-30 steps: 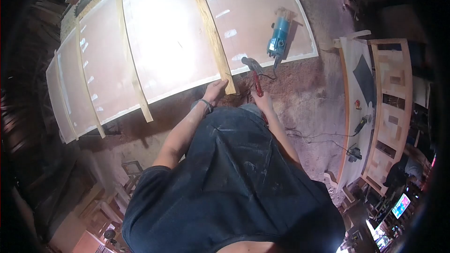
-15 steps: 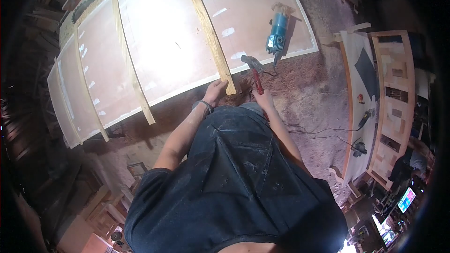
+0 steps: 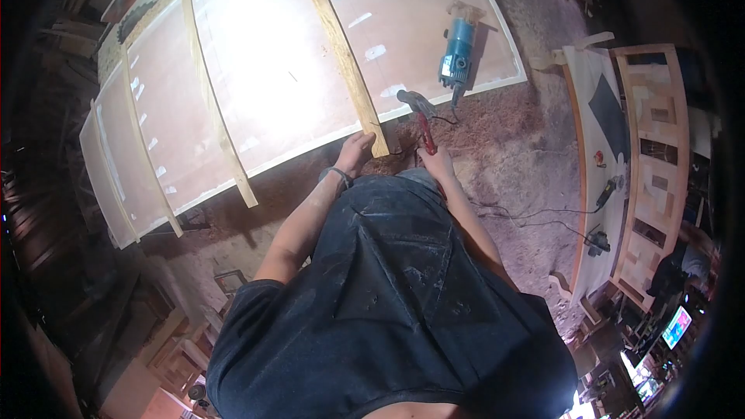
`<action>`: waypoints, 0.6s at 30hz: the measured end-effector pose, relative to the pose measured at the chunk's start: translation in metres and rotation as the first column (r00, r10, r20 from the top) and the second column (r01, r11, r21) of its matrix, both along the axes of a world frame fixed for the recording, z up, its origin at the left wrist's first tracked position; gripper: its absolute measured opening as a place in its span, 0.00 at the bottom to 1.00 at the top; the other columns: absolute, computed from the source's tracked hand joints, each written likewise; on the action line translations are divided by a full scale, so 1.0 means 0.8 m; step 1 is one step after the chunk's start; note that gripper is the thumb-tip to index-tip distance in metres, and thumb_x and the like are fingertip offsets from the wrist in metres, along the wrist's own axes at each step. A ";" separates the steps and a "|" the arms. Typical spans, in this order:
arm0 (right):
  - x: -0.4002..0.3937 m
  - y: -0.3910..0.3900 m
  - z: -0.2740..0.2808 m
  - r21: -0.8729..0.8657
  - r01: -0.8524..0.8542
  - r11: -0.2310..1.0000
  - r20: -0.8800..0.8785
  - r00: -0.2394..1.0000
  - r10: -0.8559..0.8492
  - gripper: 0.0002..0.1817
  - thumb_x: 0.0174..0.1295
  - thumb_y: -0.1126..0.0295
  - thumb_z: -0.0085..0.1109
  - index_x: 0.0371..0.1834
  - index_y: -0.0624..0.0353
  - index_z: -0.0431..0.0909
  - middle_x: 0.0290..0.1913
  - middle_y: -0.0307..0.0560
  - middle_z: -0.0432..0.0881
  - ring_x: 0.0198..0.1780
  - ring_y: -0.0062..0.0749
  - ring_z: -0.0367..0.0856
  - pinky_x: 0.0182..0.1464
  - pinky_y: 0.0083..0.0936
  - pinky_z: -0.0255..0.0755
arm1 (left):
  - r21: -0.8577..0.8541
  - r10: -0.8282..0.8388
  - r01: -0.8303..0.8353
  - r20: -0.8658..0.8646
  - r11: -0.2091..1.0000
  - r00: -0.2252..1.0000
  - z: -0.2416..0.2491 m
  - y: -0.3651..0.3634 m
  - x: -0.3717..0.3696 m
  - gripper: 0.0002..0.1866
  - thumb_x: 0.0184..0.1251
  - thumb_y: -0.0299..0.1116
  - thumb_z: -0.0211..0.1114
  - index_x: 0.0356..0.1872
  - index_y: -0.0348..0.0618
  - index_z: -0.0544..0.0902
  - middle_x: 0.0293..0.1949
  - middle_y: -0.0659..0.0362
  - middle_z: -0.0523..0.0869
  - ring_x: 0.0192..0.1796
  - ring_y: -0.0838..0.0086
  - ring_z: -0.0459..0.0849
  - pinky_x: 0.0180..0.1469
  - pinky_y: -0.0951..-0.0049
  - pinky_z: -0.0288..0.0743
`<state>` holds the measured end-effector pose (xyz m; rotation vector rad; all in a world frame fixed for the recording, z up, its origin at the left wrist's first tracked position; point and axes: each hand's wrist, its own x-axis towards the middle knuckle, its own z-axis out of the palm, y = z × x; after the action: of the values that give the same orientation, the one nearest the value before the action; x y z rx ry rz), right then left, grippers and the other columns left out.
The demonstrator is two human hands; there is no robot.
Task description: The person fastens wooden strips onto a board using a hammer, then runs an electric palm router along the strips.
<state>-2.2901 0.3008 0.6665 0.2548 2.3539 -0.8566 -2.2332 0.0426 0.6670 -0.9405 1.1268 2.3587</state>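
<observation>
My right hand (image 3: 436, 163) is closed round the red handle of a claw hammer (image 3: 426, 128), its metal head over the near edge of a large pale panel (image 3: 434, 0). My left hand (image 3: 355, 153) grips the left edge of a wooden strip (image 3: 347, 54), close to the strip's near end. The strip lies across the panel and juts past its edge towards me. A thin dark thing, too small to name, shows on the strip by my left fingers. The hammer head is apart from the strip, to its right.
A blue corded power tool (image 3: 456, 54) lies on the panel at right. More wooden strips (image 3: 203, 77) cross the panel on the left. To the right stand a second bench (image 3: 578, 264) with tools and cords and a wooden door-like frame (image 3: 630, 225). A person (image 3: 693, 256) is at far right.
The view has shifted slightly. Both hands, the hammer and the strip keep nearly the same places.
</observation>
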 end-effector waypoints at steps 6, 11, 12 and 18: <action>-0.003 0.001 0.000 0.007 -0.012 1.000 0.031 0.999 0.012 0.34 0.56 0.45 0.67 0.42 0.74 0.83 0.43 0.74 0.85 0.53 0.64 0.85 0.55 0.48 0.76 | 0.002 0.046 -0.046 0.022 0.999 0.999 0.016 0.005 -0.002 0.17 0.76 0.34 0.62 0.60 0.36 0.81 0.50 0.60 0.86 0.50 0.75 0.83 0.54 0.73 0.76; -0.008 -0.005 0.032 0.008 -0.013 1.000 0.068 0.998 0.013 0.36 0.56 0.45 0.67 0.46 0.76 0.81 0.46 0.75 0.85 0.55 0.64 0.84 0.57 0.47 0.75 | 0.033 0.034 -0.034 -0.014 0.999 0.999 0.009 0.003 -0.001 0.14 0.76 0.35 0.65 0.57 0.43 0.83 0.47 0.66 0.86 0.49 0.78 0.83 0.53 0.73 0.77; -0.008 -0.004 0.029 0.008 -0.015 1.000 0.075 0.997 0.014 0.36 0.57 0.45 0.67 0.46 0.76 0.80 0.46 0.76 0.85 0.55 0.64 0.84 0.57 0.47 0.75 | 0.040 0.035 -0.035 -0.019 0.999 0.999 0.012 0.004 -0.001 0.14 0.76 0.35 0.65 0.57 0.43 0.83 0.47 0.66 0.86 0.49 0.78 0.83 0.54 0.72 0.77; -0.004 -0.001 0.013 0.014 -0.009 1.000 0.043 0.999 0.009 0.36 0.57 0.44 0.67 0.46 0.76 0.81 0.46 0.76 0.85 0.55 0.65 0.84 0.57 0.47 0.75 | 0.037 0.018 -0.018 -0.020 0.999 1.000 0.013 0.007 -0.004 0.20 0.78 0.35 0.61 0.64 0.36 0.79 0.56 0.58 0.85 0.57 0.70 0.82 0.61 0.68 0.75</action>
<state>-2.2932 0.3000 0.6765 0.2655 2.3205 -0.8231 -2.2360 0.0483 0.6775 -0.9197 1.0824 2.4002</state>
